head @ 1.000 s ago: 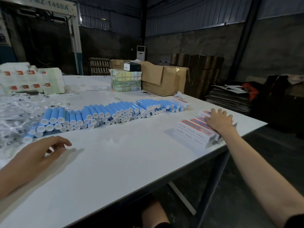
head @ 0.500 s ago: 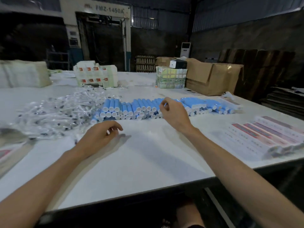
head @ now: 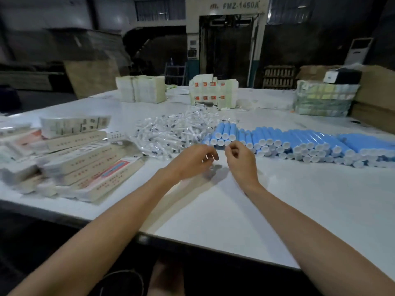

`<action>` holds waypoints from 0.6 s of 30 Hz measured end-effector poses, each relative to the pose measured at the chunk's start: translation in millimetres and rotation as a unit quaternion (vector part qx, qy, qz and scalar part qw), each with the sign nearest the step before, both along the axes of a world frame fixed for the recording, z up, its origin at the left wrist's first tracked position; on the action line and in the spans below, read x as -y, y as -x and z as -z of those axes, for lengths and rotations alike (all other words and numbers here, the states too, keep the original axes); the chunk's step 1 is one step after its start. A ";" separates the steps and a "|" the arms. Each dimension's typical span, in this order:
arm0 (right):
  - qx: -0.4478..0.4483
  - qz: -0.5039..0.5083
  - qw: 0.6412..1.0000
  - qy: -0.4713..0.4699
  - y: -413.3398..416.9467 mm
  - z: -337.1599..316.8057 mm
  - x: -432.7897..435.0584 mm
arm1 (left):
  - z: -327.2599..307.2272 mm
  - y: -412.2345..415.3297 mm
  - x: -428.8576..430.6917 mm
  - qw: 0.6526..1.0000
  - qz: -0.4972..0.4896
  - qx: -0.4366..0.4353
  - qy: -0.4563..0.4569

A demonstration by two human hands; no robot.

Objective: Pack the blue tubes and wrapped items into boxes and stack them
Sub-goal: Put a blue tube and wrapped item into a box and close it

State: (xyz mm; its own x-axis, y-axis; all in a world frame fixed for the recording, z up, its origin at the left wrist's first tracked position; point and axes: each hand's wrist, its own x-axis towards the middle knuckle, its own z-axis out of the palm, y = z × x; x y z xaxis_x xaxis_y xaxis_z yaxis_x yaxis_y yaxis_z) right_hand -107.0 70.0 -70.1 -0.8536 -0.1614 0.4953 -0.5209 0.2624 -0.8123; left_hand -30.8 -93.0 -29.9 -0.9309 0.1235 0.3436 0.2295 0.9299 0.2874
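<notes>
Head view: the blue tubes [head: 299,142] lie in a long row on the white table [head: 235,210], stacked two or three deep, with their white caps towards me. My left hand [head: 192,161] hovers just in front of the row's left end, fingers loosely curled downward, and I hold nothing in it. My right hand [head: 241,161] is close beside it, also just short of the tubes and touching none of them. Its fingers [head: 233,150] are bent in towards the thumb, and through the blur I cannot tell whether they pinch anything.

The wrapped items [head: 171,135], in clear film, are heaped against the left end of the tubes. Further left of the tubes, flat boxes [head: 85,159] lie in loose, overlapping piles, some showing red print. Behind the tubes, well apart, stand a block of pale packs [head: 141,91], a white stack with red squares [head: 213,92] and a greenish bundle [head: 322,99]. Behind the row's right end sits a brown carton [head: 376,99]. Far beyond the tubes is a machine [head: 235,6] marked FMZ-1450A.
</notes>
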 end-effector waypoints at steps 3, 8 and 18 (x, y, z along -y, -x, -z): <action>0.019 -0.012 1.000 0.010 5.4 3.5 1.4 | -13.6 -15.7 20.9 0.995 -0.095 -0.015 0.028; 0.020 -0.057 0.998 -0.003 0.1 2.2 4.7 | -13.4 -57.2 63.5 0.926 -0.336 0.021 0.170; -0.001 -0.073 0.997 -0.028 -5.4 -0.6 4.5 | 8.1 -105.6 108.2 0.826 -0.472 0.141 0.275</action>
State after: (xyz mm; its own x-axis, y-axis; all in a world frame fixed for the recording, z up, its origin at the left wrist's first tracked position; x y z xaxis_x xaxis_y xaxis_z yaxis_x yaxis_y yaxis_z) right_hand -101.5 65.5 -69.4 -0.8180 -0.3114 0.4836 -0.5585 0.2293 -0.7972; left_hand 74.8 -201.3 -38.0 -0.7350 -0.6376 0.2305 -0.6761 0.6640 -0.3193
